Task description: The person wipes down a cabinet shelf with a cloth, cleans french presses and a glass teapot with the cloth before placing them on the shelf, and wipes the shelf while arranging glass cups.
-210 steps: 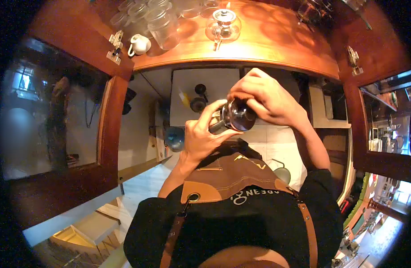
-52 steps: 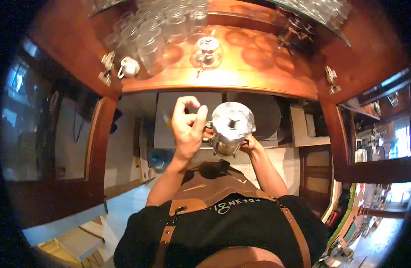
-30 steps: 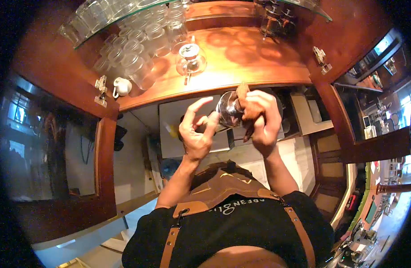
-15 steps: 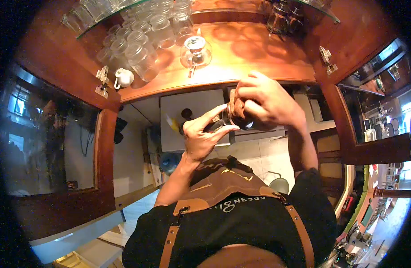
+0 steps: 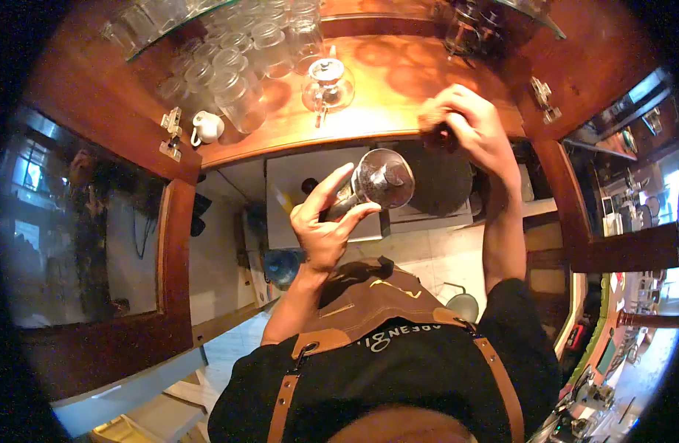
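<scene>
My left hand [image 5: 325, 221] is closed round a French press [image 5: 384, 179], which is tilted so that its round glass end faces me. Up and to the right, apart from the press, my right hand [image 5: 476, 129] grips a brown cloth [image 5: 437, 125] bunched in its fingers, partly blurred. Beyond both hands, on the wooden cabinet shelf [image 5: 384, 111], stands a glass teapot [image 5: 328, 81] with a shiny lid.
Several glass jars [image 5: 236, 92] and a small white pitcher [image 5: 207, 127] stand at the shelf's left. Dark glass presses [image 5: 469, 33] sit at its back right. Glazed cabinet doors [image 5: 178, 258] hang open on both sides. A glass shelf edge crosses above.
My right hand and the cloth have moved away from the press, up and to the right. The round glass end of the press, covered by the cloth before, now shows. The left hand keeps its grip.
</scene>
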A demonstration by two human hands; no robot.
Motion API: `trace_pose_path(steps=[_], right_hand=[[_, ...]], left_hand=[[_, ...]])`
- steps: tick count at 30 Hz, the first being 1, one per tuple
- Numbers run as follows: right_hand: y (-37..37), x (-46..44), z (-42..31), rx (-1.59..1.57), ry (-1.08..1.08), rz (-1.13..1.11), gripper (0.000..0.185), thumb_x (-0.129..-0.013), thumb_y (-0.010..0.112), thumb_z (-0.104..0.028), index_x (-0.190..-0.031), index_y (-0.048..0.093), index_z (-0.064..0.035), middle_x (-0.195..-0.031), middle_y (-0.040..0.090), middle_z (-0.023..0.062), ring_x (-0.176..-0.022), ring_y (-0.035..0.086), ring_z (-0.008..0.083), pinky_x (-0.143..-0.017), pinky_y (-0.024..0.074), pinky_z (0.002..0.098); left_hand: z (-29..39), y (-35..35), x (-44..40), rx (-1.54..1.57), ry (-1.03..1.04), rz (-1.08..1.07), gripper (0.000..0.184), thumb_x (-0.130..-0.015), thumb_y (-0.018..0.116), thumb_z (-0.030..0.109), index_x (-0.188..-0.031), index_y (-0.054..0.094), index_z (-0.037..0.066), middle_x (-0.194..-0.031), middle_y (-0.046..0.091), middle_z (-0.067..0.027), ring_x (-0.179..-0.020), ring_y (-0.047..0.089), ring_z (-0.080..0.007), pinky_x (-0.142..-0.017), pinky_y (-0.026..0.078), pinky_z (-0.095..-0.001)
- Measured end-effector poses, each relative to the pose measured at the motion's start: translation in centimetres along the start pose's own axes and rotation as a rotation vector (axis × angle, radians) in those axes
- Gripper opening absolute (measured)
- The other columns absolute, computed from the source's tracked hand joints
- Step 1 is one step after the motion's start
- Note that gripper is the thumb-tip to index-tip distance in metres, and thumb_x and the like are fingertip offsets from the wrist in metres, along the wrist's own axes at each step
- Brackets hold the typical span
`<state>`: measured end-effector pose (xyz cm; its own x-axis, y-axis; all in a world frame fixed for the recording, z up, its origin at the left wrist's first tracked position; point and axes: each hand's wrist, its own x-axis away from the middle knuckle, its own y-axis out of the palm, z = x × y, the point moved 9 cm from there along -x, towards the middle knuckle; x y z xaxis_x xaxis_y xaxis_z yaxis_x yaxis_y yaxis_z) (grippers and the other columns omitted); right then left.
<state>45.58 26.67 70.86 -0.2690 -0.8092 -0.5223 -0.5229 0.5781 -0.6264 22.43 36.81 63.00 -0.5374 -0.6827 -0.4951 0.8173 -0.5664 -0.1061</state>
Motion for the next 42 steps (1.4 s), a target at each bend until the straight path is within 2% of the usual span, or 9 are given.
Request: trace_pose_path(steps=[3,11,15,17,25,29,31,38,42], right_hand=[[0.1,3.4,-2.9,-0.121,0.07,0.192,0.017,-0.081,0.055,-0.003,-0.092,0.067,-0.0009,-0.096,0.066,0.0117,-0.088,0.062,0.0258,-0.083,0.0504,0.0366],[7.4,7.4,-9.0,0.072,-0.205,0.294,0.039,-0.078,0.06,-0.014,-0.115,0.07,-0.0044,-0.113,0.064,0.0148,-0.091,0.06,0.0327,-0.082,0.0502,0.0425],[5.7,6.9,-2.1,-0.047,0.037,0.338,0.026,-0.082,0.054,-0.001,-0.104,0.068,-0.001,-0.108,0.065,0.0152,-0.088,0.064,0.0259,-0.078,0.0543,0.0393],[5.6,8.1,3.7,-0.518,0.411,0.463,0.025,-0.088,0.047,0.006,-0.102,0.067,0.002,-0.103,0.066,0.011,-0.089,0.064,0.0107,-0.07,0.0551,0.0246],[4.2,4.0,-10.3,0.076,-0.302,0.166,0.038,-0.074,0.054,-0.006,-0.108,0.072,-0.0052,-0.111,0.066,0.0136,-0.105,0.059,0.0349,-0.099,0.0465,0.0441],[6.5,4.9,1.7,-0.296,0.202,0.147,0.025,-0.087,0.048,-0.001,-0.101,0.069,0.0006,-0.096,0.068,0.0104,-0.067,0.061,0.0167,-0.069,0.0539,0.0323],[9.1,7.5,5.0,-0.644,0.538,0.04,0.023,-0.089,0.046,0.0,-0.098,0.067,0.0019,-0.092,0.069,0.0072,-0.069,0.061,0.0129,-0.067,0.0528,0.0292],[11.0,18.5,8.7,-0.687,0.682,0.302,0.028,-0.09,0.042,-0.001,-0.102,0.068,0.0031,-0.099,0.074,0.0101,-0.074,0.062,0.0096,-0.066,0.0513,0.0244],[10.4,22.1,8.9,-0.704,0.683,0.415,0.031,-0.09,0.04,-0.005,-0.102,0.067,0.0042,-0.106,0.073,0.0149,-0.086,0.065,0.015,-0.082,0.0518,0.027]], left_hand=[[-2.0,-1.4,0.2,0.047,-0.181,0.086,0.061,-0.068,0.092,0.007,-0.123,0.068,-0.001,-0.091,0.073,-0.0025,-0.076,0.063,-0.0073,-0.069,0.052,-0.0221],[-2.1,-1.0,0.3,0.251,-0.143,0.16,0.054,-0.077,0.083,-0.003,-0.127,0.065,-0.003,-0.099,0.071,-0.0039,-0.083,0.062,-0.0059,-0.075,0.051,-0.0206],[-1.8,-1.1,0.2,0.105,-0.108,0.138,0.054,-0.074,0.086,0.001,-0.125,0.068,0.0,-0.087,0.067,0.0015,-0.072,0.054,-0.0023,-0.066,0.045,-0.0178],[-1.3,-1.2,0.3,0.07,-0.073,0.138,0.054,-0.071,0.089,0.003,-0.122,0.07,0.002,-0.077,0.06,0.0054,-0.066,0.049,-0.0021,-0.061,0.041,-0.0176],[-0.3,-0.3,0.0,0.145,-0.025,0.05,0.053,-0.072,0.086,-0.002,-0.122,0.069,-0.002,-0.078,0.067,0.0012,-0.069,0.057,-0.0023,-0.063,0.045,-0.0172],[-1.3,-1.3,0.6,0.213,-0.132,0.094,0.051,-0.074,0.084,-0.004,-0.122,0.068,-0.003,-0.08,0.064,0.0021,-0.069,0.054,-0.0021,-0.062,0.043,-0.0166],[-0.8,-1.8,0.4,0.265,-0.088,0.146,0.052,-0.073,0.086,0.001,-0.122,0.067,-0.004,-0.075,0.059,0.0045,-0.065,0.048,-0.0017,-0.06,0.039,-0.0157],[-2.2,3.1,-6.1,0.413,-0.254,0.046,0.04,-0.089,0.073,0.007,-0.125,0.06,-0.002,-0.095,0.064,-0.0035,-0.08,0.059,-0.0061,-0.067,0.047,-0.0212],[-3.1,10.0,-12.4,0.576,-0.172,0.029,0.016,-0.097,0.06,0.014,-0.112,0.059,0.009,-0.072,0.049,0.0067,-0.056,0.04,-0.001,-0.047,0.029,-0.0182]])
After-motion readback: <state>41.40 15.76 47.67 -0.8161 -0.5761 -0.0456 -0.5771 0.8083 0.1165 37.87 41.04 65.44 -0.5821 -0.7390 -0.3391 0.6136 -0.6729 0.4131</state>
